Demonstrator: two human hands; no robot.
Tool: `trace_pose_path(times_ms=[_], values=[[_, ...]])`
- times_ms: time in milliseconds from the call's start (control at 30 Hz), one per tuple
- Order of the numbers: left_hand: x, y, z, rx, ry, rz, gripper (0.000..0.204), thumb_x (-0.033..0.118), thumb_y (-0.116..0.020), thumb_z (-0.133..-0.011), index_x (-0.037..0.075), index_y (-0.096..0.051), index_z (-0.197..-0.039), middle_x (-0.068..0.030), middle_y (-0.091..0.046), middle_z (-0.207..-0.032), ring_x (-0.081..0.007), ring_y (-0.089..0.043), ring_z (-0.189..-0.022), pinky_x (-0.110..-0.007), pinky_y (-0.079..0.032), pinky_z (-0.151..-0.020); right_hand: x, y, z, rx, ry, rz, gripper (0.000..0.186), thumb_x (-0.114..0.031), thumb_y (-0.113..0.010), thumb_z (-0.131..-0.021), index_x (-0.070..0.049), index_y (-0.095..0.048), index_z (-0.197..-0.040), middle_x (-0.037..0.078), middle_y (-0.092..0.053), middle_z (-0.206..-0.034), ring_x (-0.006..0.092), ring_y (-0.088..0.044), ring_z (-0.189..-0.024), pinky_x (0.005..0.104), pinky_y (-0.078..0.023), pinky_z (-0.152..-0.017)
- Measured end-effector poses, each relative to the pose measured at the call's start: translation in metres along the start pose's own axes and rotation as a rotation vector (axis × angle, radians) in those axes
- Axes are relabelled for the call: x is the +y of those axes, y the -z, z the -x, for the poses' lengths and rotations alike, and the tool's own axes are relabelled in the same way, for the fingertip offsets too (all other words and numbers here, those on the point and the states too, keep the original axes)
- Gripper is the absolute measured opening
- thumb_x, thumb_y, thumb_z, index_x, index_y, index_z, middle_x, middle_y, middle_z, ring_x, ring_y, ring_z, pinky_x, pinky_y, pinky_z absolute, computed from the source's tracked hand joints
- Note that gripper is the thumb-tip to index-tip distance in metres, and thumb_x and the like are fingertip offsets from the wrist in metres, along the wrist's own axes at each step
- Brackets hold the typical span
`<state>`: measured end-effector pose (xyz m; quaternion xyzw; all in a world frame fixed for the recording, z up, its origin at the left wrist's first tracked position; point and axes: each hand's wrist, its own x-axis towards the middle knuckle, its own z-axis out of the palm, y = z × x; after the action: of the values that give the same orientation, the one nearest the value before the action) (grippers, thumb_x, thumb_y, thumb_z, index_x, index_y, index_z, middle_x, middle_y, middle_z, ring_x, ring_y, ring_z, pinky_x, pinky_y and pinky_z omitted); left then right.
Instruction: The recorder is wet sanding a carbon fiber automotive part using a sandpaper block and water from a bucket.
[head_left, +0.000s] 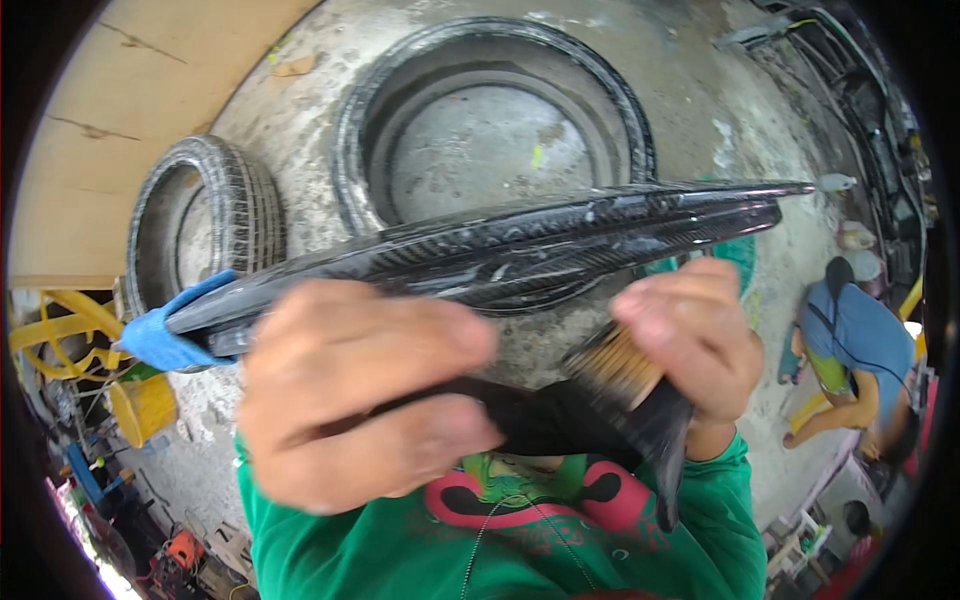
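A long, glossy black part with a carbon-fibre weave stretches across the view in front of me. Blue cloth wraps its left end. Blurred by motion, my left hand is closed, with a black flexible strip running out from between its fingers. My right hand pinches a tan, striped piece that looks like bristles or thin wood, at the strip's other end. Black material hangs down below it. What exactly this strip and tan piece are cannot be made out.
A large tyre lies flat on the concrete floor beyond the part; a smaller tyre stands at left. Yellow frame pieces and a yellow bucket are farther left. Another person in blue crouches at right, near bottles.
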<state>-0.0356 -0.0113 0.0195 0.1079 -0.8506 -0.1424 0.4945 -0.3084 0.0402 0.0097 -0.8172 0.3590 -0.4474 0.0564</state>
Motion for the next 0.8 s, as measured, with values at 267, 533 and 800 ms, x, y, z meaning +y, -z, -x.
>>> trace_pose_path(times_ms=[267, 533, 800], values=[[-0.003, 0.026, -0.02, -0.085, 0.466, -0.57, 0.03, 0.022, -0.069, -0.089, -0.005, -0.067, -0.1, -0.0239, -0.071, -0.104, -0.0343, -0.069, -0.095, -0.04, -0.051, -0.088, 0.027, 0.037, 0.013, -0.241, 0.093, 0.482, 0.039, -0.012, -0.081, -0.072, -0.017, -0.068, -0.108, 0.008, -0.073, -0.102, 0.0221, -0.068, -0.082, 0.0374, -0.046, -0.078], [-0.007, 0.026, -0.006, -0.495, 0.701, -0.533, 0.052, 0.045, -0.053, -0.096, -0.005, -0.063, -0.09, -0.0217, -0.072, -0.097, -0.039, -0.065, -0.077, -0.04, -0.049, -0.075, 0.038, 0.013, 0.009, -0.229, 0.055, 0.524, 0.03, -0.007, -0.081, -0.071, -0.021, -0.07, -0.096, 0.003, -0.07, -0.093, 0.0201, -0.064, -0.077, 0.0351, -0.041, -0.075], [-0.01, 0.024, -0.012, -0.452, 0.714, -0.519, 0.057, 0.047, -0.051, -0.094, -0.008, -0.063, -0.09, -0.0237, -0.072, -0.099, -0.0391, -0.067, -0.08, -0.039, -0.051, -0.075, 0.039, -0.002, 0.002, -0.161, 0.151, 0.456, 0.026, -0.006, -0.08, -0.073, -0.016, -0.073, -0.096, 0.004, -0.069, -0.095, 0.0199, -0.063, -0.08, 0.0347, -0.042, -0.073]])
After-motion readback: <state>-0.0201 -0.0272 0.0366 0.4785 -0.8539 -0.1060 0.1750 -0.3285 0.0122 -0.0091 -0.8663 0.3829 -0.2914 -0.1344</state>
